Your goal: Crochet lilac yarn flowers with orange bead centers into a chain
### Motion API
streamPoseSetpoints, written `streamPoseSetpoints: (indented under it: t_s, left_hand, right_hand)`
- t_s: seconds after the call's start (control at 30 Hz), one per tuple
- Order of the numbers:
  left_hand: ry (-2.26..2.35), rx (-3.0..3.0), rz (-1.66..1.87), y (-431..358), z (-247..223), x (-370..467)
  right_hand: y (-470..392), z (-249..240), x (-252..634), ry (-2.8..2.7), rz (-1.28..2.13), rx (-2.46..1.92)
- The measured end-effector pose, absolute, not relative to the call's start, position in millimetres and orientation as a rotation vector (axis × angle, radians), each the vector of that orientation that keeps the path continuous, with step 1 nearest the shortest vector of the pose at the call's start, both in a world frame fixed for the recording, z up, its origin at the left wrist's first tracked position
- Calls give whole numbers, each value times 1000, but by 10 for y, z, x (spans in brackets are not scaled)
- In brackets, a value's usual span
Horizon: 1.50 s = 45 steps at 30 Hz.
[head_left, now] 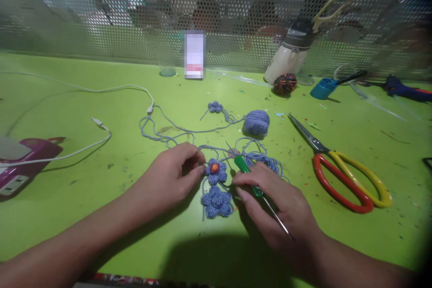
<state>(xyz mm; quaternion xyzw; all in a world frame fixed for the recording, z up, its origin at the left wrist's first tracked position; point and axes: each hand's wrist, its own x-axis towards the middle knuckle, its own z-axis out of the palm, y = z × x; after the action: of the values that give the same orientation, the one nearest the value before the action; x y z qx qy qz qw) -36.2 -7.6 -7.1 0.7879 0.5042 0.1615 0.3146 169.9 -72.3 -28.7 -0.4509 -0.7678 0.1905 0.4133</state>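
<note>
My left hand [180, 168] has its thumb and fingertips closed at the left edge of a blue crocheted flower [216, 172] with a red-orange centre. My right hand [270, 193] is wrapped round the green handle of a hook [243, 165], whose metal shaft points down to the right; its fingertips are just right of the flower. Below lies a second, all-blue flower [217, 201]. Loose blue yarn [261, 157] is heaped behind my right hand. Farther back are a yarn ball [256, 123] and a small blue flower [215, 107].
Large scissors [317, 144] lie open-bladed at right. A white bottle [288, 56], a multicoloured yarn ball [285, 84], a blue container [323, 88] and a phone [195, 54] stand along the perforated screen. A purple power strip [30, 162] and white cable [81, 148] lie left.
</note>
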Motion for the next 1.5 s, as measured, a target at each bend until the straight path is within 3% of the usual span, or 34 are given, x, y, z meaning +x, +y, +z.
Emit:
streamPoseSetpoints:
  t_s: [0.23, 0.6, 0.97, 1.5]
  left_hand:
    - [1333, 2252, 311, -104, -106, -342]
    - [1282, 2236, 476, -104, -177, -337]
    - [1250, 1790, 622, -177, -96, -271]
    - [1067, 1241, 758, -228, -134, -257]
  right_hand:
    - [-737, -318, 1677, -1970, 433, -1061]
    - [-735, -343, 1660, -1984, 422, -1072]
    - [-720, -291, 1594, -1895, 449, -1131]
    - [-680, -308, 1522, -1589, 754, -1284]
